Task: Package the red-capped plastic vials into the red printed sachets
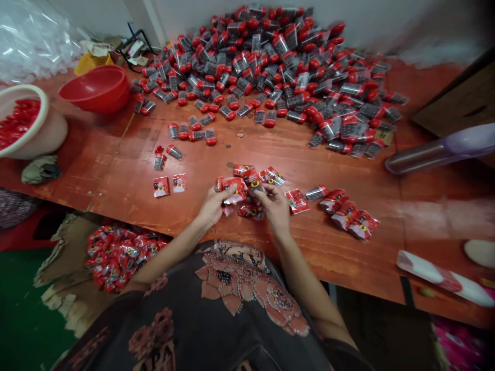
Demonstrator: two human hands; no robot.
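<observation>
Close to the table's front edge, my left hand [212, 207] is closed on red printed packets [236, 189], thumb on top. My right hand [277, 207] pinches a small clear tube with dark contents [257, 189] just beside those packets; its far end is partly hidden by my fingers. More red packets [272, 176] lie right behind my hands. A flat packet [297, 201] and a loose red-capped tube [316, 193] lie to the right, with several filled packets [355, 220] in a row. Two flat packets [161, 186] lie to the left.
A large heap of red-capped tubes [270, 67] covers the table's back. Red bowls [96, 90] and a white tub of red caps [48, 121] stand left. Below the edge, a torn carton [58, 273] holds filled packets. A clear-and-purple cylinder [436, 149] lies right, near a cardboard box [460, 98].
</observation>
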